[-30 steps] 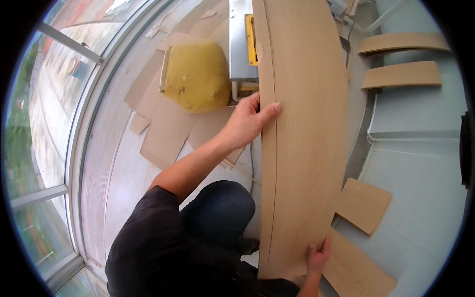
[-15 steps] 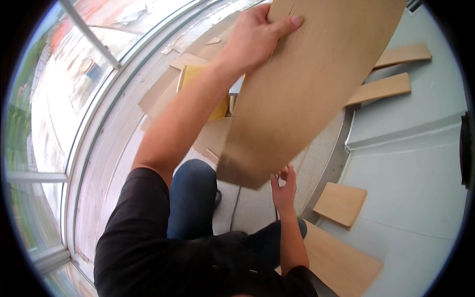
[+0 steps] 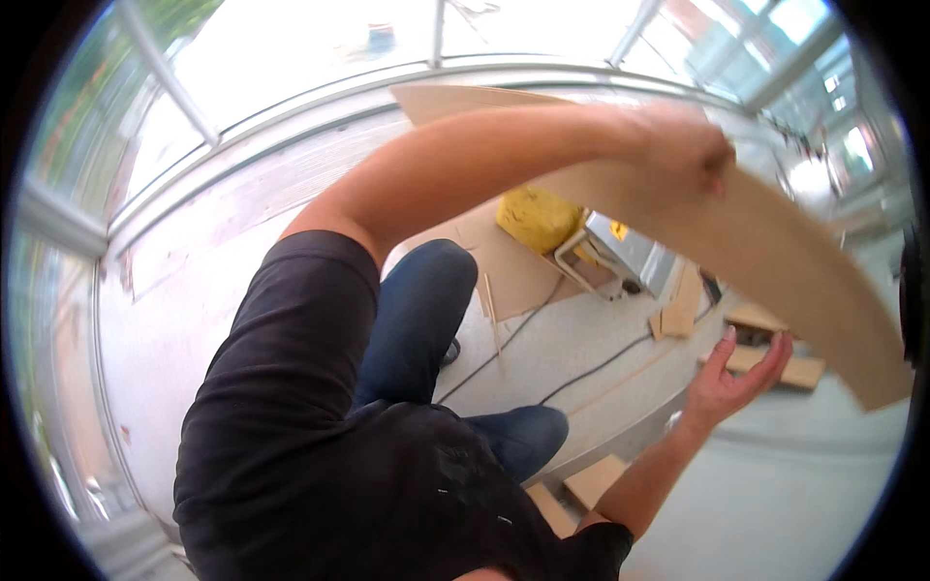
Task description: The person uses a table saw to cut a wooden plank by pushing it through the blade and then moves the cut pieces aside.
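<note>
I hold a long, pale wooden board high and crosswise, its length running from upper left to right. My left hand is closed on the board's upper edge, slightly blurred. Below the board, toward its right part, my right hand is open, thumb and fingers apart and curved upward; whether a fingertip touches the board I cannot tell. Behind the board stand a yellow sack and a grey metal machine with a yellow part, resembling a table saw.
Cardboard and a dark cable lie on the pale floor. Short board offcuts lie at the right and lower right. Framed glass windows run along the left and back. My bent knees are below me.
The view has turned. The board has swung from lengthwise to crosswise and is raised. My left arm has reached rightward, and my right hand has left the board's near end, its fingers opening.
</note>
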The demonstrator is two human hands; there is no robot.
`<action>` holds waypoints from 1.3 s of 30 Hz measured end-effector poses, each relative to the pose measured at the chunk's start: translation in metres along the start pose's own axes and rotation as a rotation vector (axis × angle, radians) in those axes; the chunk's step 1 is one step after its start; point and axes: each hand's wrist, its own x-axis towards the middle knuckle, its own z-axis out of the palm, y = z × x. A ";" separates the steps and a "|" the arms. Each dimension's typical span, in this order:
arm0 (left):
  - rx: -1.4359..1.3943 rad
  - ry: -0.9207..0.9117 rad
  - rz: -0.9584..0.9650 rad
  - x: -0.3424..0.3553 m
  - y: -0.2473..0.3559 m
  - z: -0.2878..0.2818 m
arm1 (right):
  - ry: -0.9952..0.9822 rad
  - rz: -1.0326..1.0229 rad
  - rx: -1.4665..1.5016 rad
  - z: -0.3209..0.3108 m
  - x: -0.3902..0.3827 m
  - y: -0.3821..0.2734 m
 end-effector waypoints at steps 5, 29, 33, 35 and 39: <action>0.283 -0.301 0.145 -0.029 0.030 0.011 | -0.285 -0.240 -0.348 -0.003 0.037 -0.005; 0.044 0.986 -0.377 -0.182 -0.030 0.004 | -0.758 0.609 0.587 0.052 -0.029 -0.024; -1.135 0.784 -0.589 -0.233 -0.073 0.085 | -0.725 0.657 0.604 0.073 -0.030 -0.048; -1.564 0.581 -0.688 -0.244 -0.081 0.116 | -0.766 0.716 0.682 0.083 -0.035 -0.064; -1.324 0.885 -0.576 -0.236 -0.093 0.111 | -0.854 0.860 0.878 0.095 -0.040 -0.086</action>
